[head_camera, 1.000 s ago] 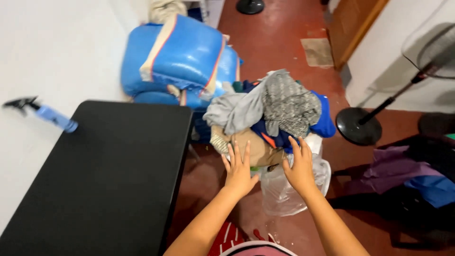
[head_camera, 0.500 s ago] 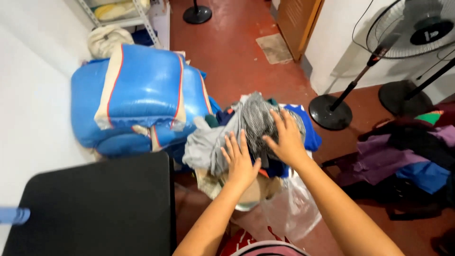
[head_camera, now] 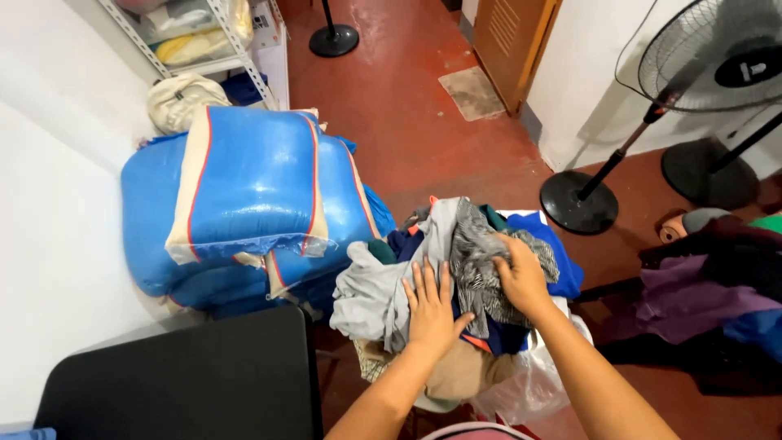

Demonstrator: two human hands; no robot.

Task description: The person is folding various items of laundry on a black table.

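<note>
Nearest the camera, the corner of a black table (head_camera: pixel 187 383) fills the lower left, and both bare forearms reach out over a heap of mixed clothes (head_camera: pixel 456 301) spilling from a clear plastic bag (head_camera: pixel 529 383) on the red floor. The left hand (head_camera: pixel 429 305) lies flat, fingers spread, pressing on the pale grey cloth (head_camera: pixel 371 297) at the middle of the heap. The right hand (head_camera: pixel 521 277) is now curled, its fingers bunching a grey patterned garment (head_camera: pixel 476 253) on top; half a second ago both hands lay open on the pile, so the right one has gone from resting to gripping, which reads as that garment being singled out from the rest. Beyond the heap sit stuffed blue sacks (head_camera: pixel 252 195) with red and pale stripes against the white wall, a dark purple clothes pile (head_camera: pixel 709 301) to the right, then a standing fan (head_camera: pixel 709 57) and a metal shelf rack (head_camera: pixel 220 41) farthest off.
</note>
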